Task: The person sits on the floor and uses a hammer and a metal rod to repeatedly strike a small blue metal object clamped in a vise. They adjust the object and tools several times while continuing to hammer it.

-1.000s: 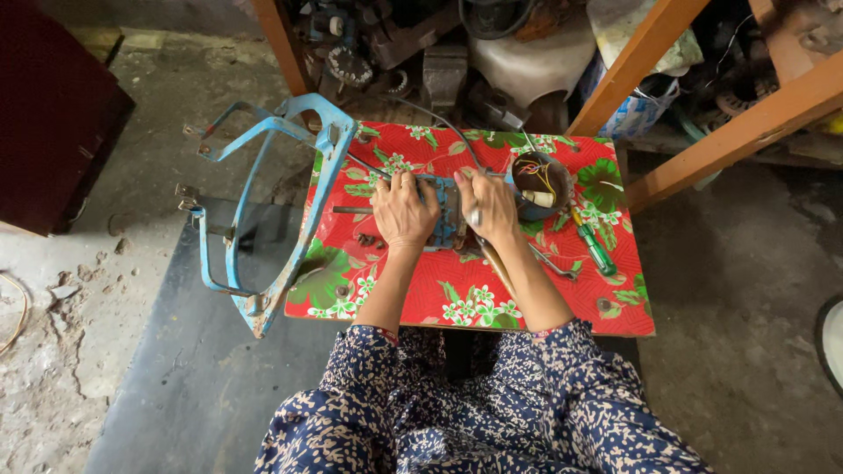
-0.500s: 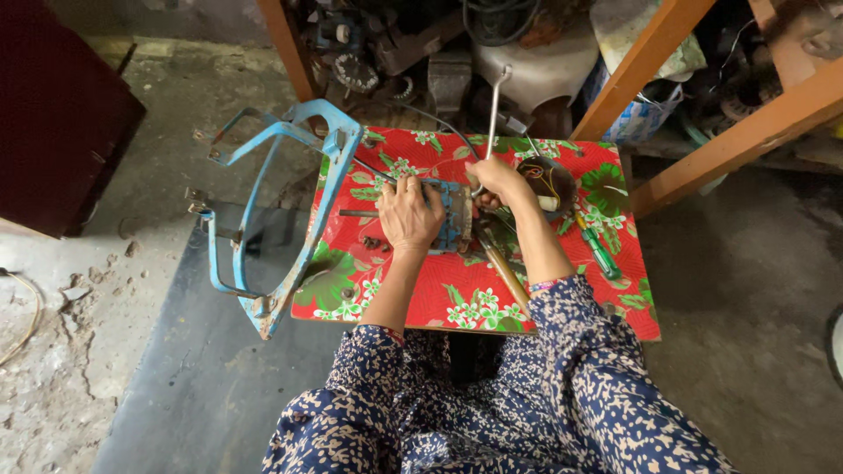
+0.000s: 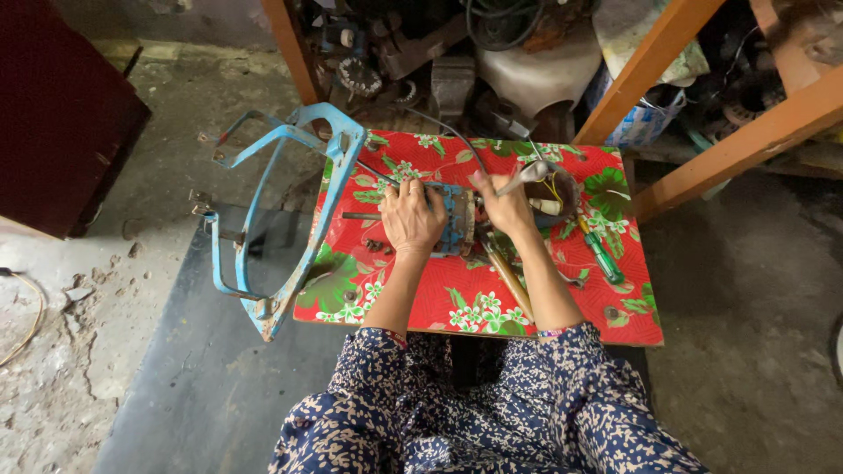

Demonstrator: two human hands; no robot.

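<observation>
On a low table covered with a red flowered cloth (image 3: 457,303) lies a small blue motor (image 3: 458,221) with a dark shaft (image 3: 358,215) sticking out to the left. My left hand (image 3: 411,218) rests flat on top of the motor and presses it down. My right hand (image 3: 504,207) sits at the motor's right end and grips a slim grey metal tool (image 3: 527,175) that points up and to the right. The open winding end with coloured wires (image 3: 555,195) lies just past that hand.
A green-handled screwdriver (image 3: 602,255) and a wooden-handled tool (image 3: 509,283) lie on the cloth. A blue metal frame (image 3: 263,206) leans off the table's left edge. Orange shelf posts (image 3: 654,61) and piled machine parts (image 3: 439,61) stand behind. A dark cabinet (image 3: 61,114) stands at left.
My right hand raised the metal tool upright off the motor, then tilted it down to the right. My left hand stayed on the motor.
</observation>
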